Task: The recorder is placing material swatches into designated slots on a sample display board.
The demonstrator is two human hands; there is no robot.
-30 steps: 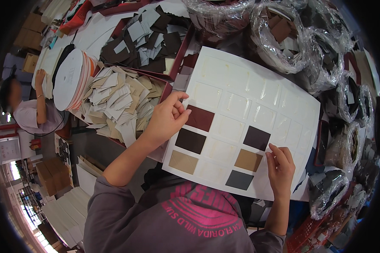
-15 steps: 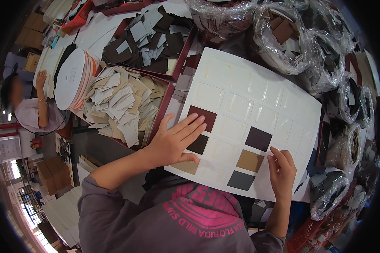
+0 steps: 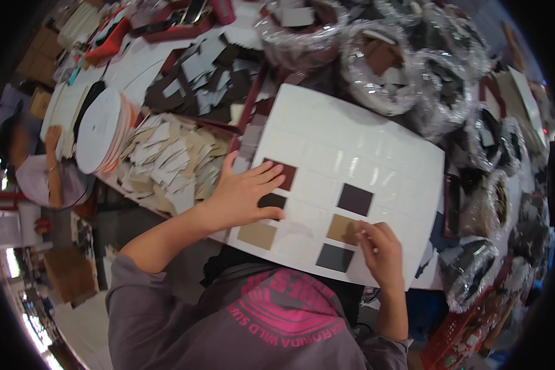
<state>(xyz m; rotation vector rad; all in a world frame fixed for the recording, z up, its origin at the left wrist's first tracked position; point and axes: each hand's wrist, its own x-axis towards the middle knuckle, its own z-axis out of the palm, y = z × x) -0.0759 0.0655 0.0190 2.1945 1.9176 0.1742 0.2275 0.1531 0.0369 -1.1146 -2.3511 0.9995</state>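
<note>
A large white board (image 3: 317,123) with rows of outlined squares lies before me, slightly tilted. My left hand (image 3: 243,192) rests spread on its left part, fingertips on a dark red swatch (image 3: 288,179). Partly under that hand is a black swatch (image 3: 272,200), with a beige swatch (image 3: 256,235) below it. To the right sit a dark purple swatch (image 3: 354,199), a tan swatch (image 3: 341,228) and a grey swatch (image 3: 335,258). My right hand (image 3: 383,248) is closed in a pinch at the tan swatch's right edge; what the fingertips hold is too small to make out.
Left of the board stand a box of pale swatches (image 3: 166,157) and a box of dark and grey ones (image 3: 209,74). A white spool (image 3: 98,132) is beyond. Plastic-lined bins (image 3: 379,68) line the far right. Another person (image 3: 46,169) works at far left.
My right hand has moved left, from the board's right part to the tan swatch. The board appears shifted left and lower in view. My left hand stays on the red swatch.
</note>
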